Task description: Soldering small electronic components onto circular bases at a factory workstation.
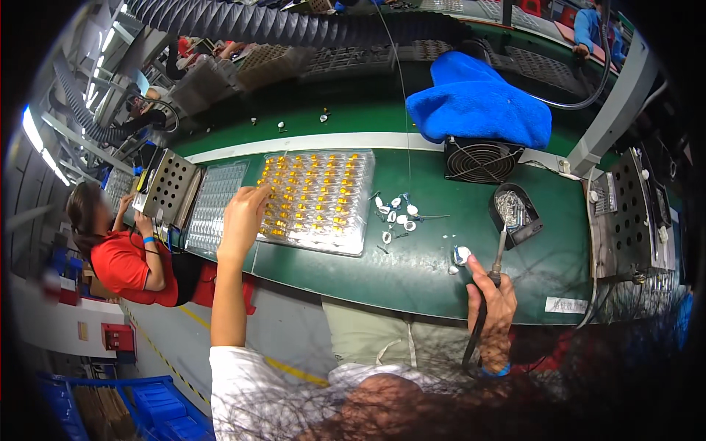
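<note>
My left hand (247, 213) reaches over the left edge of a clear plastic tray (346, 241) filled with rows of small yellow parts (293, 189). Its fingers are bent together at the tray; what is between the fingertips is too small to make out. My right hand (494, 303) is closed round a soldering iron (499, 257) whose tip points away from me. The index finger of that hand stretches to a small white round part (462, 254) with blue on it, on the green bench. Several white oval parts with thin leads (397, 216) lie loose between the tray and the iron.
A black bin (526, 229) of small metal pieces stands right of the iron's tip. Behind are a black fan (482, 160) and a blue cloth (485, 103). Perforated metal boxes (626, 213) flank the bench. A co-worker in red (131, 253) sits at the left.
</note>
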Action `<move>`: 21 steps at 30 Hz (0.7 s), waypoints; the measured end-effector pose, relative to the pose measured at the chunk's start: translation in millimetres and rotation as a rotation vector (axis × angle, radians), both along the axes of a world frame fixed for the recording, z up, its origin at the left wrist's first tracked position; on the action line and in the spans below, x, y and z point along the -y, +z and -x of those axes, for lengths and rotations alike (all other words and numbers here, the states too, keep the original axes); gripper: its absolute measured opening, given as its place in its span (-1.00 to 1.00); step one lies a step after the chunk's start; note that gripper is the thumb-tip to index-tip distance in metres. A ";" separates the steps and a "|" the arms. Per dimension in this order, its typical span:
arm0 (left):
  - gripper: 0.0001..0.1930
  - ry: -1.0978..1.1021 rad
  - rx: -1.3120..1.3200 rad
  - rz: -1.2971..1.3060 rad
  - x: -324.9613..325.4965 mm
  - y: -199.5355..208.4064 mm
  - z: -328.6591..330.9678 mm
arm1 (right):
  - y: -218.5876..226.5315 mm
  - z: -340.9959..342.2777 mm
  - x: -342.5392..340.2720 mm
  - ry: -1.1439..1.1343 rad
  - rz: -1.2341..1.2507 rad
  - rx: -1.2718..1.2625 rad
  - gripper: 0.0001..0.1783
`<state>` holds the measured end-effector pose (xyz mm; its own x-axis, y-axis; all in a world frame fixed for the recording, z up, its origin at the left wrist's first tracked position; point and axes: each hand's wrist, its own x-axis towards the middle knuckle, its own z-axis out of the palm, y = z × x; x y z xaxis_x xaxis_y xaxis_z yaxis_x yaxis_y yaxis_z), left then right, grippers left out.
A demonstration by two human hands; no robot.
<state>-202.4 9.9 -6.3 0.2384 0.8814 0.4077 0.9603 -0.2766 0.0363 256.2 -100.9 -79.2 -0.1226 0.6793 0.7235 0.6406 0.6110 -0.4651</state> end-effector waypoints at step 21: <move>-0.86 -0.577 1.345 0.691 -8.1 -1.3 -201.4 | 1.4 -9.0 10.5 0.108 -0.038 -0.135 -0.41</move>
